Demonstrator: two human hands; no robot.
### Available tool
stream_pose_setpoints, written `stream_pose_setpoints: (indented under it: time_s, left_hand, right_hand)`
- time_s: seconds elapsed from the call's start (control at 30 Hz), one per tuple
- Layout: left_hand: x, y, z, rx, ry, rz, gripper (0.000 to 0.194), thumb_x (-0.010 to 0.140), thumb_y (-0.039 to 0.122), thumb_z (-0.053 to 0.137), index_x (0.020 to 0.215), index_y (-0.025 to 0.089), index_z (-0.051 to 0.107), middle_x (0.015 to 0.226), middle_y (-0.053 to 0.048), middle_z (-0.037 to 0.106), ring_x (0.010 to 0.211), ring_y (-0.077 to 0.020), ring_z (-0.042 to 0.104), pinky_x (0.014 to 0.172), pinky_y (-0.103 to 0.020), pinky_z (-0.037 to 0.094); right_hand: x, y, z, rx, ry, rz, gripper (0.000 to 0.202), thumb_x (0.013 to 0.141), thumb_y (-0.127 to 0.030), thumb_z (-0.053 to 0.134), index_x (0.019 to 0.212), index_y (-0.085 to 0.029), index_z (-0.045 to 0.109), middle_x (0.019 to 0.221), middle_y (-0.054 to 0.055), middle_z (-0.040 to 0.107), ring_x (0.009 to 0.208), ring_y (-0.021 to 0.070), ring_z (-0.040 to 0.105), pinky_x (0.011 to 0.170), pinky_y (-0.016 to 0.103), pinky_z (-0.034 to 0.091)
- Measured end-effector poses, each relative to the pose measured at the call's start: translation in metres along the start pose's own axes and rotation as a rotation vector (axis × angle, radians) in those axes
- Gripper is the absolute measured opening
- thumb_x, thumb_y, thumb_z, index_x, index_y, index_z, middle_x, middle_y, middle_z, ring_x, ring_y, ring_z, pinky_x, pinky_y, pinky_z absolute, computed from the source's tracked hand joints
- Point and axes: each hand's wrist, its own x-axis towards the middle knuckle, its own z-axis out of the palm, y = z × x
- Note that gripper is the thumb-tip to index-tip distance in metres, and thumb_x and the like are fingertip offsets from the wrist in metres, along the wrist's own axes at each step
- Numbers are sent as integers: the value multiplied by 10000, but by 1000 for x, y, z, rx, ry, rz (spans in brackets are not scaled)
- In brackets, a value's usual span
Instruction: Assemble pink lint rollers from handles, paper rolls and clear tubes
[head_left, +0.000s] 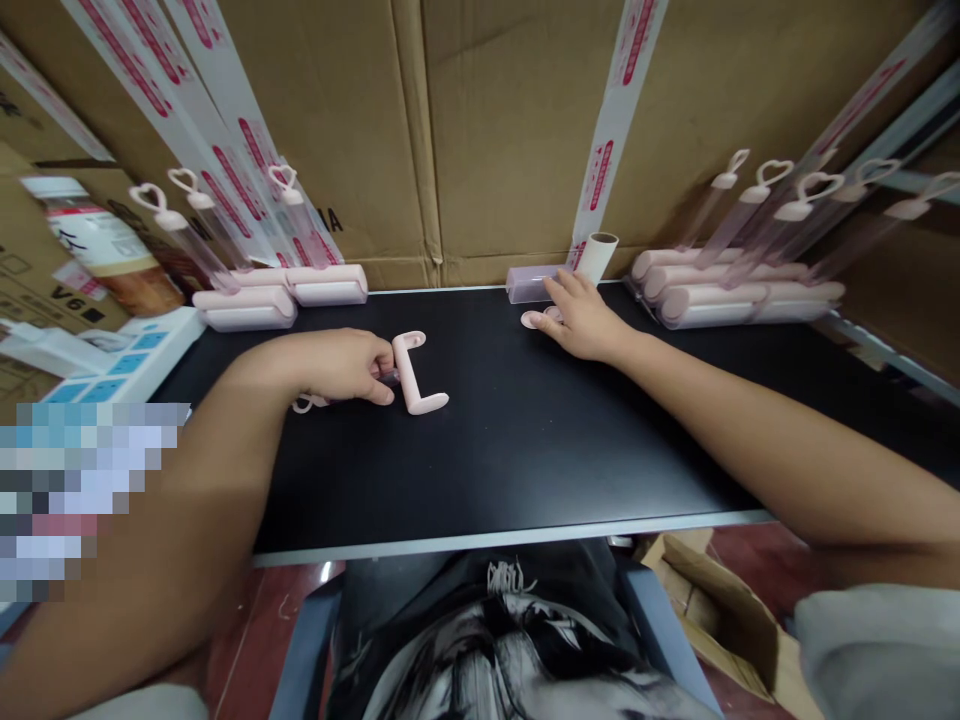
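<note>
Low over the left half of the black table [480, 470], my left hand [349, 368] is closed round the clear stem of a pink U-shaped frame [409, 375]. The frame's two arms point right, and a heart-shaped loop [304, 403] shows below my wrist. My right hand [581, 315] lies palm down with its fingers spread. Its fingertips touch a translucent purple cover [529, 284], and its thumb rests by small pink oval pieces [531, 320]. A white roll [598, 258] stands upright just behind that hand.
Finished-looking pink rollers with heart-topped handles stand at the back left [247, 305] and back right [712, 300]. A bottle [109, 245] and a white power strip [127, 355] are at the left. Cardboard [510, 130] rises behind the table; an open carton [712, 620] sits below.
</note>
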Motion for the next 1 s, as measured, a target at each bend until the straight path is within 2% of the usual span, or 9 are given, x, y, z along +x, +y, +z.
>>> stream_pose_setpoints:
  time_s: [0.2, 0.27, 0.33, 0.47, 0.6, 0.7, 0.83, 0.93, 1.0]
  left_hand:
    - [8, 24, 3, -34, 89, 240, 182, 908, 400, 649, 959, 250, 738, 950, -25, 803, 792, -217, 722, 706, -291, 474]
    - [4, 36, 3, -96, 211, 323, 212, 967, 406, 616, 1037, 232, 714, 997, -40, 798, 835, -219, 727, 768, -301, 500]
    - [1, 46, 7, -128, 342, 388, 220, 1000, 404, 601, 1078, 214, 681, 1011, -52, 781, 866, -224, 723, 810, -320, 516]
    - [5, 56, 24, -117, 522, 541, 236, 1043, 424, 583, 1115, 206, 638, 1047, -72, 743, 938, -240, 713, 862, -362, 551]
    - [13, 56, 43, -158, 689, 672, 400, 1088, 575, 500, 1224, 203, 554, 1162, -110, 733, 1006, -249, 732, 854, -379, 585]
    - [14, 57, 52, -218, 801, 680, 550, 1086, 702, 399, 1219, 190, 547, 1045, -93, 726, 881, -213, 719, 791, -356, 581]
    - [10, 60, 57, -243, 862, 592, 691, 975, 882, 433, 1057, 208, 563, 912, -61, 696, 777, -196, 686, 740, -344, 568]
    - [7, 62, 60, -238, 874, 565, 759, 930, 941, 419, 1110, 212, 531, 996, -83, 724, 857, -233, 736, 749, -357, 584]
    - [7, 63, 64, -256, 835, 569, 745, 962, 908, 416, 1194, 207, 509, 1053, -92, 741, 901, -243, 767, 757, -352, 596]
  right_hand:
    - [-10, -19, -15, 205, 136, -83, 875, 1026, -713, 504, 1610, -62, 525, 1715, 291, 435, 1628, 474, 363, 1317, 668, 303]
    - [-17, -37, -23, 435, 127, -107, 836, 1006, -766, 525, 1503, -103, 630, 1521, 262, 650, 1449, 431, 594, 1242, 626, 436]
    - [-26, -60, -29, 780, -23, -73, 795, 979, -827, 537, 1345, -141, 705, 1201, 192, 800, 1135, 344, 764, 1088, 555, 575]
    - [-44, -104, -35, 1412, -374, -43, 655, 890, -748, 773, 1220, -189, 684, 976, 65, 795, 886, 188, 776, 870, 358, 649]
    - [-57, -128, -38, 1663, -394, -45, 506, 889, -622, 851, 1081, -194, 663, 804, -26, 711, 652, 107, 683, 602, 218, 570]
    - [-64, -132, -38, 1717, -411, -67, 435, 927, -559, 839, 1008, -182, 638, 714, -33, 695, 563, 100, 653, 506, 190, 509]
    - [-72, -131, -35, 1808, -600, -99, 416, 958, -492, 830, 1134, -199, 594, 835, 10, 796, 679, 156, 774, 602, 241, 609]
    - [-76, -130, -35, 1903, -699, -134, 458, 973, -479, 819, 1234, -231, 535, 993, 41, 842, 835, 204, 838, 794, 358, 679]
    - [-77, -129, -35, 1934, -771, -169, 478, 987, -494, 800, 1278, -241, 516, 1020, 50, 848, 853, 219, 846, 814, 384, 678]
